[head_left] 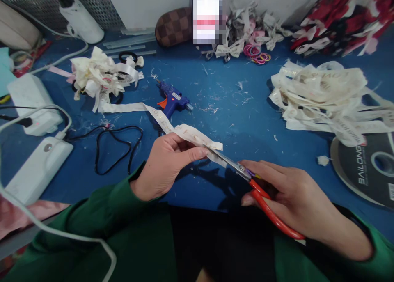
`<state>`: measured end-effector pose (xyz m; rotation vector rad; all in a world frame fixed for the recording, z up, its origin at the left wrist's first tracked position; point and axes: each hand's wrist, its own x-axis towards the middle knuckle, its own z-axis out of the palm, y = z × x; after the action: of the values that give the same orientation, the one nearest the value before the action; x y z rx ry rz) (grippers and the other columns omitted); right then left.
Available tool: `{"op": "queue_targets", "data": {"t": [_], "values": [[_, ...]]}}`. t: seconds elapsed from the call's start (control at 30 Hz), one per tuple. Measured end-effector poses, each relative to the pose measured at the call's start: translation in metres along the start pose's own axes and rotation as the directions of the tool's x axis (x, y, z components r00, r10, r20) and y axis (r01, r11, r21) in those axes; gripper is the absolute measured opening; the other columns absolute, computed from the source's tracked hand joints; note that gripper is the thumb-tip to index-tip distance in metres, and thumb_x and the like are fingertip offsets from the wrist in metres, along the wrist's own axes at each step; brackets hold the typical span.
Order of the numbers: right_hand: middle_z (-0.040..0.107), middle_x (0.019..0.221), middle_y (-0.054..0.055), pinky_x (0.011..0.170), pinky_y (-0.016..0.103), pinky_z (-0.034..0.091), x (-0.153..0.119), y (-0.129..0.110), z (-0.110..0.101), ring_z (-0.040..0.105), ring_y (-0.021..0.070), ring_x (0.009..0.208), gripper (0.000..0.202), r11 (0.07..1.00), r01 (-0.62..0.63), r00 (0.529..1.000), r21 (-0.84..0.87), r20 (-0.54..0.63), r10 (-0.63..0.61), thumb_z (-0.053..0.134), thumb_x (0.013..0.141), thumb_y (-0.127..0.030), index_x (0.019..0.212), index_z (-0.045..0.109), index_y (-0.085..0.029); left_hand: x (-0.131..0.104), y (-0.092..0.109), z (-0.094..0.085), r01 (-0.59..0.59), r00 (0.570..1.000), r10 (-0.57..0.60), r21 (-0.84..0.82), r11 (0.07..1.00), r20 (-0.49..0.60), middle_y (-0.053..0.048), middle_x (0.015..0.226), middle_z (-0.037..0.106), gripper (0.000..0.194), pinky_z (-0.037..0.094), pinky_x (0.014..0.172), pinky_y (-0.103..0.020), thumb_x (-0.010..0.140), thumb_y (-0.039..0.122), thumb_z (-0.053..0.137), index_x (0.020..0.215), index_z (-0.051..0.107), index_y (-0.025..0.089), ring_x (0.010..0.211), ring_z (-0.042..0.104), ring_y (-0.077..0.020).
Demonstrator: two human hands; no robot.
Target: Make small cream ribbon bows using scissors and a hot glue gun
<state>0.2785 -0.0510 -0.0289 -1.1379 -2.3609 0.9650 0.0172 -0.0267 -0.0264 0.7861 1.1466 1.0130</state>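
– Holding state?
– Left grip (168, 162) pinches the white ribbon (191, 134); right grip (291, 193) holds red-handled scissors (242, 168) at the ribbon's end.
– Ribbon position?
– Pinched portion above the blue counter (215, 83), in front of the glue gun (173, 99).

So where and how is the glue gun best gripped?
Probably by the handle of the glue gun, coming from the picture's right: the handle points toward the person, the nozzle points away and left, and ribbon crosses near the handle's lower end.

The long cream fabric ribbon (132, 107) ran rightward from the rounded cream fabric heap (96, 72), before the blue pistol-shaped plastic glue gun (174, 100).
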Motion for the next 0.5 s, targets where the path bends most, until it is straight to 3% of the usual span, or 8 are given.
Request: {"op": "queue_targets", "data": {"t": [0.23,0.5], "values": [[0.065,0.079,0.002,0.05,0.026,0.041,-0.0017,0.002,-0.0011,0.057,0.014,0.056,0.046,0.996,-0.005,0.999,-0.092,-0.038,0.002,0.064,0.096,-0.049,0.13,0.058,-0.019,-0.0006,0.0077,0.001,-0.01,0.997,0.011,0.006,1.0,-0.08,-0.004,0.075,0.078,0.012,0.059,0.072,-0.023,0.082,0.029,0.081,0.081,0.081,0.017,0.071,0.073,-0.0153],[0.064,0.077,0.001,0.049,0.025,0.041,0.0001,0.0018,-0.0005,0.057,0.0135,0.054,0.046,0.995,0.005,0.999,-0.101,-0.047,-0.01,0.064,0.096,-0.05,0.129,0.059,-0.019,0.0013,0.0047,0.001,-0.022,0.996,0.023,0.011,1.0,-0.091,-0.002,0.076,0.078,0.008,0.059,0.07,-0.019,0.074,0.02,0.088,0.079,0.081,0.019,0.069,0.071,-0.0121]]}}
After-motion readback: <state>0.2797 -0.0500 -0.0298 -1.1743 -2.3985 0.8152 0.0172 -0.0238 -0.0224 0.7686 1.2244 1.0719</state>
